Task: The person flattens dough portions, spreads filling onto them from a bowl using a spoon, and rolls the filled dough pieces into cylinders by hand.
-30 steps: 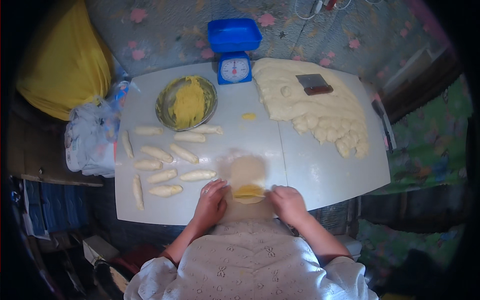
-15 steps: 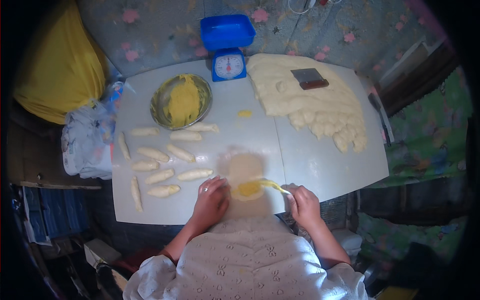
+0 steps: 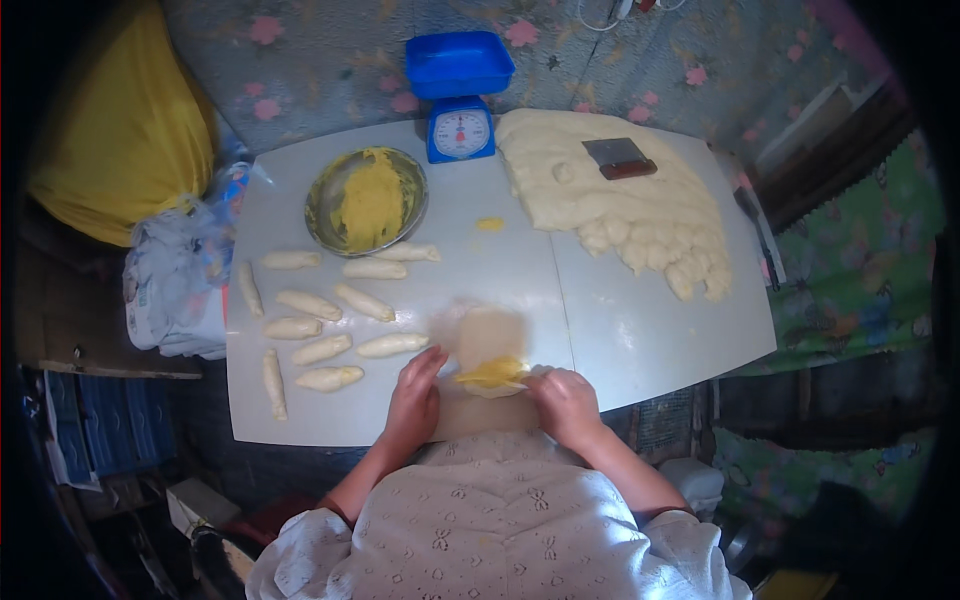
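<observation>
Left hand (image 3: 415,392): near the dough's left side, fingers loosely bent; we can't tell if it grips anything.
Right hand (image 3: 563,400): we have it closed on a spreader (image 3: 494,378) coated in yellow filling (image 3: 507,365).
Flat dough (image 3: 492,330): near edge of worktop (image 3: 650,350), between our hands, filling on its near part.
Bowl (image 3: 417,208): more filling, far left.
Rolls (image 3: 330,378): left, nearer us than bowl.
Dough mass (image 3: 600,205): far right, scraper (image 3: 622,160) on top.
</observation>
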`<state>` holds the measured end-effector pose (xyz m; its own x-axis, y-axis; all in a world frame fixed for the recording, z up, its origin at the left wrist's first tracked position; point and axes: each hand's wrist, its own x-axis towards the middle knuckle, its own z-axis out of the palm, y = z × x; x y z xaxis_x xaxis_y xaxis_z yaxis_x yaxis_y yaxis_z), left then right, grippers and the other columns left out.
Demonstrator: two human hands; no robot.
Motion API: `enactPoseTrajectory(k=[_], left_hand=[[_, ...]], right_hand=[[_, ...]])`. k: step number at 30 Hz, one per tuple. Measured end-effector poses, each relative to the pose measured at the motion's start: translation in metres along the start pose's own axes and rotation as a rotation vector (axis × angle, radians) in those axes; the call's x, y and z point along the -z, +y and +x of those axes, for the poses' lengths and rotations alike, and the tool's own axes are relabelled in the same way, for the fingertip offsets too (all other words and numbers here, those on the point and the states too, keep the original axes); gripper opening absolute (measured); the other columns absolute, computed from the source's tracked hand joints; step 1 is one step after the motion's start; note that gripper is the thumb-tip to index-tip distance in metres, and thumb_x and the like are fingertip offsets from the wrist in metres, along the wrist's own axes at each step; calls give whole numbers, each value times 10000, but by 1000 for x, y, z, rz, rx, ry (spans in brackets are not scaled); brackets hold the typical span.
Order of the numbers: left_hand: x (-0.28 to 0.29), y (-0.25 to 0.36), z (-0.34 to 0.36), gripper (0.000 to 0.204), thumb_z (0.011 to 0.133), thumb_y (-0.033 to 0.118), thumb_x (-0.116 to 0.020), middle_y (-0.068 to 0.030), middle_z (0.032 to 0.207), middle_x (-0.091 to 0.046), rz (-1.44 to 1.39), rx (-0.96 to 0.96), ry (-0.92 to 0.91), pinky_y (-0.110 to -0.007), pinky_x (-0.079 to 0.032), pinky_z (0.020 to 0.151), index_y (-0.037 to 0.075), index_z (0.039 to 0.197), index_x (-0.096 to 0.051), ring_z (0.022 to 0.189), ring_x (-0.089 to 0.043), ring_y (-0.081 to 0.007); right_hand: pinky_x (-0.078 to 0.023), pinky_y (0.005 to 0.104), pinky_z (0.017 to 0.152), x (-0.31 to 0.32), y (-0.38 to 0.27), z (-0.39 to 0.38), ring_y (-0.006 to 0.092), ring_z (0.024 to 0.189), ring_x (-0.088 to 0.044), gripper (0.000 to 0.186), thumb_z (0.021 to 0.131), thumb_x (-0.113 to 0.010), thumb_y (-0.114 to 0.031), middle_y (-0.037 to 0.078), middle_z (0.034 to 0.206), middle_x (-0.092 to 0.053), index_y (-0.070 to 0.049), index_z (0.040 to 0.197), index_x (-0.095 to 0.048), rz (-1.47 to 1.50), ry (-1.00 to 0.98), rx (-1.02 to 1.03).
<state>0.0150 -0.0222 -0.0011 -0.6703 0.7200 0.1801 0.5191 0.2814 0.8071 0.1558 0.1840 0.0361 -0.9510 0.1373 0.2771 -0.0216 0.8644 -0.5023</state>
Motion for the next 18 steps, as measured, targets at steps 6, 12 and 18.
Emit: enactPoseTrajectory(k=[6,12,18], left_hand=[[1,-2,-4,461,810,-94,-455,-219,1316,-481,-27,-11,9,-432,-365,1033,20,1253,-514,1223,-446,-400],[0,-4,-4,459,822,-78,-448,-221,1317,-474,-71,39,-7,-434,-346,1051,27,1266,-501,1235,-431,-398],[2,-3,-2,456,831,-67,-452,-218,1314,-477,-56,8,-14,-433,-346,1052,35,1274,-490,1235,-436,-396]], right_hand=[[-462,361,664,6,3,2,262,732,-589,251,726,-602,-45,82,811,-576,-89,973,-622,-85,30,-4],[-456,370,731,7,13,4,253,835,-586,284,733,-601,-32,61,844,-590,-104,1005,-635,-132,92,62],[-451,360,740,4,9,12,238,839,-589,272,731,-587,-35,51,859,-597,-114,983,-649,-206,1,50]])
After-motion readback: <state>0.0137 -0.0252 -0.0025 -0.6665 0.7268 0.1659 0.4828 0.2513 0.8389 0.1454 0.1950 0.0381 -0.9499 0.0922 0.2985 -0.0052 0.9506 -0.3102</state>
